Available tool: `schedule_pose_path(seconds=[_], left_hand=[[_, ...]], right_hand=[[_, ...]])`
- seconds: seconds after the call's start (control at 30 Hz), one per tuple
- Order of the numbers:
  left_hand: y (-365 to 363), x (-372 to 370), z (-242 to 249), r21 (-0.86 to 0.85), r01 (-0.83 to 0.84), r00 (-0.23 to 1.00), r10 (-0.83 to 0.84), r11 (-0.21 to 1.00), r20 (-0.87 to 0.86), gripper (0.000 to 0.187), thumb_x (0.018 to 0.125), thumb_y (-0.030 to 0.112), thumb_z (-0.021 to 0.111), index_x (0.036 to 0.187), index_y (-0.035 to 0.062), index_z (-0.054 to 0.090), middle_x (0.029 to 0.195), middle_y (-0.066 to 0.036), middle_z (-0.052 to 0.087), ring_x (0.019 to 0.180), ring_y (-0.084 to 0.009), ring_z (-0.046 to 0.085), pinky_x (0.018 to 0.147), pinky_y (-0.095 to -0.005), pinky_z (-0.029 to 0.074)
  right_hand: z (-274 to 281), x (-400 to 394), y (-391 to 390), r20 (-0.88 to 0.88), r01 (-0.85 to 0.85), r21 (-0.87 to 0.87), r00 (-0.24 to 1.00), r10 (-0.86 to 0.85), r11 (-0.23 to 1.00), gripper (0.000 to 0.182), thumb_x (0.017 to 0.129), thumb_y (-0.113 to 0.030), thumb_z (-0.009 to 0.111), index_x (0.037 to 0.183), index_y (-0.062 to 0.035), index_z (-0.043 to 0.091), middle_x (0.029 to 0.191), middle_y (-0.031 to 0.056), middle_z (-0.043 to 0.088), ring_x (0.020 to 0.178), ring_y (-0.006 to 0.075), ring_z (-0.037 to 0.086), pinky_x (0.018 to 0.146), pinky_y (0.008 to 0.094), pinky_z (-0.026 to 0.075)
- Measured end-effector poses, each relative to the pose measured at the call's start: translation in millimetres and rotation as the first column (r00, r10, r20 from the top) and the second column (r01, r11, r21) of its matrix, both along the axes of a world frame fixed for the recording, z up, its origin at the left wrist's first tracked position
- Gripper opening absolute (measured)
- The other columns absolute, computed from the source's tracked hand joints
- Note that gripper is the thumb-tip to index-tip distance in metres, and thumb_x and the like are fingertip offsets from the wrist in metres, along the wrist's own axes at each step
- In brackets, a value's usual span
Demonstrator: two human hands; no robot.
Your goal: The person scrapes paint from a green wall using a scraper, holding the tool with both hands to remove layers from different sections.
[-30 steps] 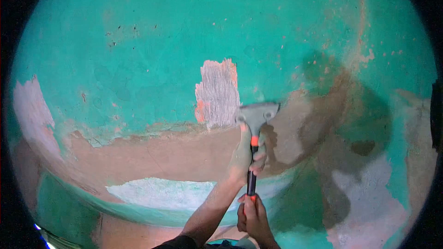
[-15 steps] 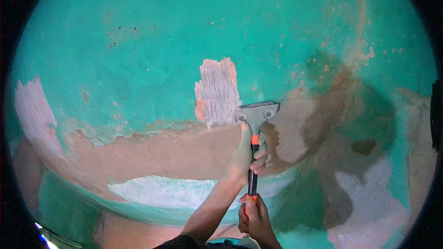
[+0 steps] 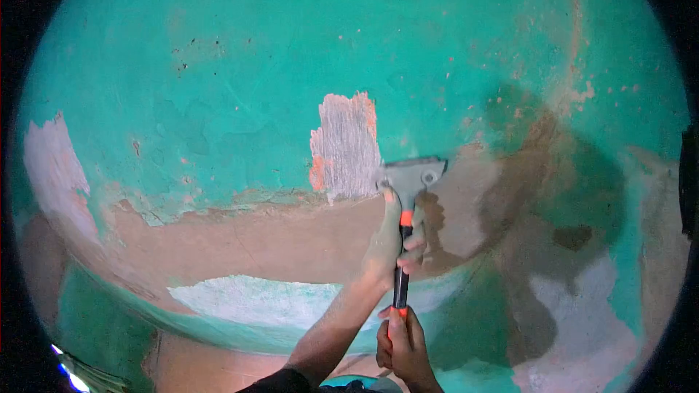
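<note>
Head | 1 scraper (image 3: 411, 180) | 2-hand hold: L hand (image 3: 387, 241) upr, R hand (image 3: 403, 343) lwr

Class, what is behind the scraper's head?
Green paint shows above the scraper's head, and a brown patch to its right. The wall directly behind the head is covered, so its surface cannot be seen.

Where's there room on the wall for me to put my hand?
Green wall is free above the pale scraped patch, and between that patch and the pale strip at far left. The brown band is free too, left of the left arm. It's crowded around the scraper: the left hand and right hand are both on its handle.
</note>
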State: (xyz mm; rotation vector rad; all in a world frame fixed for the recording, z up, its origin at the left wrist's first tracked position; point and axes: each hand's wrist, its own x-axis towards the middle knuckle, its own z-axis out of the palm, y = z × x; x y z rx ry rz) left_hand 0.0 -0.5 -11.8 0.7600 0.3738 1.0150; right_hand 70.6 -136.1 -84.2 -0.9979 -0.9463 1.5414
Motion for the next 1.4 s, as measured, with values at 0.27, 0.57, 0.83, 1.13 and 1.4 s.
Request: schedule_pose_path(seconds=[0.27,0.57,0.83,1.13,1.4], left_hand=[[-0.2,-0.7,-6.3,0.006,0.024,0.998,-0.025,1.000,0.055,0.061,0.089,0.074,0.026,0.079,0.0154,0.041,0.053,0.005,0.030,0.034,-0.0057,0.025,0.030,-0.0208,0.023],[-0.8,2.3,1.2,0.000,0.019,0.998,-0.019,1.000,0.067,0.061,0.088,0.074,0.026,0.078,0.0154,0.040,0.052,0.006,0.030,0.033,-0.0053,0.025,0.030,-0.0208,0.022],[-1.8,3.9,4.4,-0.005,-0.073,0.995,0.073,0.997,0.069,0.059,0.091,0.070,0.026,0.079,0.0148,0.042,0.052,0.005,0.031,0.031,-0.0054,0.027,0.027,-0.0204,0.022],[-4.6,11.5,14.2,-0.012,-0.125,0.992,0.125,0.992,-0.001,0.062,0.090,0.072,0.022,0.075,0.0145,0.040,0.048,0.006,0.027,0.028,-0.0056,0.023,0.026,-0.0211,0.023],[-4.1,12.9,20.2,0.007,-0.129,0.990,0.128,0.992,0.061,0.061,0.091,0.071,0.022,0.076,0.0140,0.040,0.048,0.006,0.028,0.028,-0.0055,0.024,0.026,-0.0212,0.022]], right_hand=[[-3.5,0.9,2.0,0.013,-0.012,0.017,1.000,0.012,1.000,0.028,0.102,-0.032,0.039,0.106,-0.0050,0.044,0.060,-0.0005,0.038,0.038,0.0077,0.032,0.036,0.0252,0.031],[1.2,2.2,-4.3,-0.012,-0.020,-0.059,1.000,0.020,0.998,0.030,0.101,-0.034,0.040,0.107,-0.0047,0.044,0.060,0.0001,0.038,0.039,0.0081,0.035,0.037,0.0242,0.032],[-6.1,7.6,2.5,0.012,-0.050,0.053,0.999,0.050,0.997,0.028,0.101,-0.031,0.041,0.108,-0.0040,0.043,0.062,0.0005,0.039,0.039,0.0083,0.034,0.037,0.0248,0.032],[0.4,17.3,7.2,0.058,-0.050,0.119,0.997,0.044,0.992,0.027,0.100,-0.029,0.044,0.105,-0.0022,0.045,0.064,-0.0004,0.043,0.048,0.0073,0.038,0.043,0.0250,0.035],[3.9,22.5,7.5,0.070,-0.068,0.126,0.996,0.059,0.990,0.019,0.100,-0.023,0.043,0.103,-0.0038,0.045,0.063,-0.0006,0.041,0.047,0.0075,0.039,0.043,0.0244,0.035]])
